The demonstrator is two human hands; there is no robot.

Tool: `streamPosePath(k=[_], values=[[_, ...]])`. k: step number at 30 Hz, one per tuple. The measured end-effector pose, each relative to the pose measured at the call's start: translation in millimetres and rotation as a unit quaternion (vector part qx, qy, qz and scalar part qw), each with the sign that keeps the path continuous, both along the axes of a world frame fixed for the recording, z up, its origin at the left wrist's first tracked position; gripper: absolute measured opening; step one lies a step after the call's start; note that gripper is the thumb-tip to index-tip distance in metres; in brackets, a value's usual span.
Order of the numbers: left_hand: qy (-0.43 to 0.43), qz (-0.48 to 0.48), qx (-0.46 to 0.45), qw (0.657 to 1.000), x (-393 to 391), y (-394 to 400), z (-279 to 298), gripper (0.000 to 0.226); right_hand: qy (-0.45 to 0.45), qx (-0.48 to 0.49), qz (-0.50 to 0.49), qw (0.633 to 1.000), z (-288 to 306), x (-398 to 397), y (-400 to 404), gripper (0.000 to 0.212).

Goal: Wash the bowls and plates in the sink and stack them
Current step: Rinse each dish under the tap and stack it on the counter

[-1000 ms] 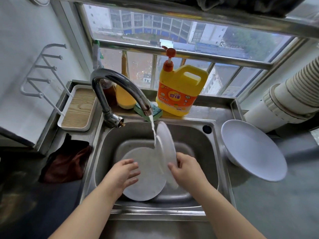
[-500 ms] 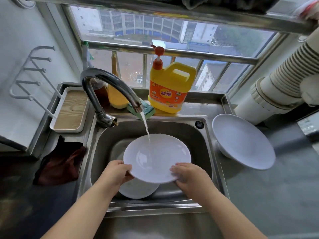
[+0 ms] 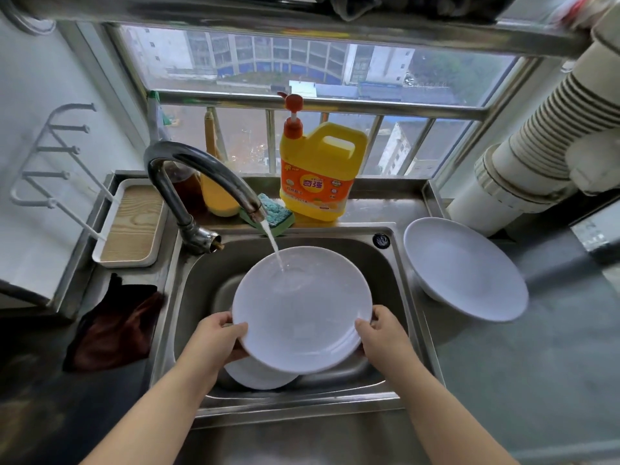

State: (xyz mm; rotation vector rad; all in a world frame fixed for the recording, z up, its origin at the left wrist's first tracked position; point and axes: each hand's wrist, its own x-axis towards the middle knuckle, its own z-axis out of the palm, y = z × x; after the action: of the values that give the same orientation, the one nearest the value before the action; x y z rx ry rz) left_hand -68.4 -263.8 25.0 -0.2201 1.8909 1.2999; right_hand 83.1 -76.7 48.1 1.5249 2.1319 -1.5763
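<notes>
Hands first: the left hand (image 3: 214, 337) and right hand (image 3: 382, 333) each grip opposite rims of a round, smooth white plate (image 3: 302, 310), held face up over the stainless steel sink (image 3: 407, 297). Beneath it lies a second white plate (image 3: 258, 377). Water from the curved chrome faucet (image 3: 198, 172) strikes the glossy far edge. A wide white bowl (image 3: 466, 270) rests beside the sink; a yellow detergent jug (image 3: 318, 172) stands behind.

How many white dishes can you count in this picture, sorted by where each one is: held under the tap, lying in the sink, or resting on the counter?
Held under the tap: 1, the plate gripped by the left hand and right hand
Lying in the sink: 1, the lower plate, mostly hidden
On the counter: 1, the dish right of the sink
Total: 3
</notes>
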Motion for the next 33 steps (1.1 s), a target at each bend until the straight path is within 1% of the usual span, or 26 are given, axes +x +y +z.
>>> streamPosePath(k=[2,3,5,7,9,11,12,13,14,16,17,19,22,23,26,27,29,31,33], values=[[0.023,-0.039,-0.017,0.999,1.2,3.8,1.7,0.008,0.051,0.054,-0.001,0.997,17.9,4.2,5.8,0.003],[0.045,-0.056,-0.034,0.997,1.5,6.8,0.4,0.007,0.077,0.093,0.008,0.993,27.8,6.2,9.7,0.005],[0.092,-0.088,-0.063,0.99,1.3,14.6,-2.6,0.009,0.101,0.209,0.052,0.971,40.6,9.9,18.3,0.015],[0.124,-0.124,-0.075,0.982,2.4,24.2,-1.4,0.013,0.086,0.347,0.102,0.928,46.7,12.1,25.3,0.017],[0.143,-0.16,-0.08,0.973,4.9,35.7,-1.4,0.014,0.049,0.466,0.137,0.873,49.7,14.8,31.3,0.018],[0.153,-0.189,-0.081,0.967,9.2,48.1,0.3,0.012,0.04,0.541,0.164,0.824,52.2,18.1,33.6,0.016],[0.158,-0.2,-0.079,0.964,11.0,54.1,1.1,0.011,0.052,0.568,0.173,0.803,51.2,20.0,35.7,0.011],[0.162,-0.208,-0.076,0.962,12.7,59.3,0.1,0.011,0.065,0.584,0.175,0.79,48.0,21.7,37.7,0.004],[0.163,-0.214,-0.074,0.96,14.2,63.4,-0.3,0.012,0.071,0.584,0.164,0.792,44.2,22.9,38.8,0.008],[0.16,-0.219,-0.075,0.959,16.7,67.7,-1.5,0.013,0.084,0.554,0.135,0.817,35.0,24.3,39.9,0.022],[0.159,-0.22,-0.077,0.96,17.5,68.0,-2.5,0.014,0.097,0.537,0.118,0.83,30.8,24.1,38.9,0.022],[0.146,-0.211,-0.085,0.963,17.7,65.3,-4.0,0.015,0.109,0.481,0.072,0.867,22.7,21.6,32.0,0.015],[0.123,-0.174,-0.096,0.972,13.3,54.5,-4.4,0.017,0.106,0.31,-0.003,0.945,2.7,13.9,25.0,0.011],[0.12,-0.161,-0.1,0.974,10.6,48.5,-5.3,0.017,0.108,0.265,-0.028,0.958,-6.1,10.7,22.9,0.008],[0.119,-0.132,-0.103,0.979,1.3,29.7,-5.0,0.019,0.116,0.183,-0.082,0.973,-27.6,-5.3,16.2,0.005],[0.122,-0.121,-0.1,0.98,-2.2,23.6,-4.5,0.021,0.123,0.146,-0.091,0.977,-31.9,-12.1,13.6,0.004],[0.125,-0.095,-0.091,0.983,-9.1,13.4,-3.6,0.025,0.143,0.06,-0.112,0.981,-41.1,-26.1,10.6,0.009],[0.129,-0.066,-0.08,0.986,-15.5,5.0,-1.4,0.027,0.172,-0.005,-0.124,0.977,-48.0,-41.2,8.2,0.011],[0.135,-0.032,-0.064,0.988,-20.4,-2.5,-2.1,0.03,0.205,-0.061,-0.13,0.968,-49.4,-57.9,1.4,0.009]])
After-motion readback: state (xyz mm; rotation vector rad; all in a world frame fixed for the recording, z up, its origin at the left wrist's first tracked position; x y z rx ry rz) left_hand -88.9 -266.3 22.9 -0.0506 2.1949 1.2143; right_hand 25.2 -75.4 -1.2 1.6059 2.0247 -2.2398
